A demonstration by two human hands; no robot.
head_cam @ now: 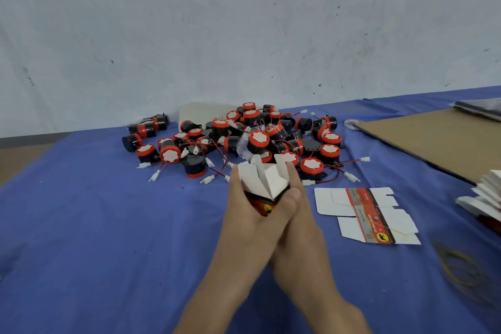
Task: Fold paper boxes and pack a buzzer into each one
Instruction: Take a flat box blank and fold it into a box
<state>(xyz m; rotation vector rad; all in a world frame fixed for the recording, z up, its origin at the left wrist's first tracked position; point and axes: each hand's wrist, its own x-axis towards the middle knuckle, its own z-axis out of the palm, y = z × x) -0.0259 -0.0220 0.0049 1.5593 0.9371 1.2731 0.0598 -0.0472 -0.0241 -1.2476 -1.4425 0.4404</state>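
head view: both hands meet at the middle of the blue-covered bench (108,225), wrapped round one half-formed paper box (264,180). the left hand (249,214) cups its left side and underside. the right hand (301,214) lies along its right wall, with fingers (291,171) curled up beside a flap. both sets of fingers are closed on the box, probably to keep the walls square while the end is worked. its white flaps stand open and point up and away, so this end is not yet closed. whether a buzzer is inside i cannot tell.

the box is held just in front of the heap of buzzers (256,139), red-capped with loose wires, which sits toward the wall within easy reach for the packing step. two flat blanks (366,214) lie just right of the hands, likely next in line. a stack of blanks (485,198) sits at the right edge. rubber bands (455,266) lie near it, and a cardboard sheet (433,138) lies further back.
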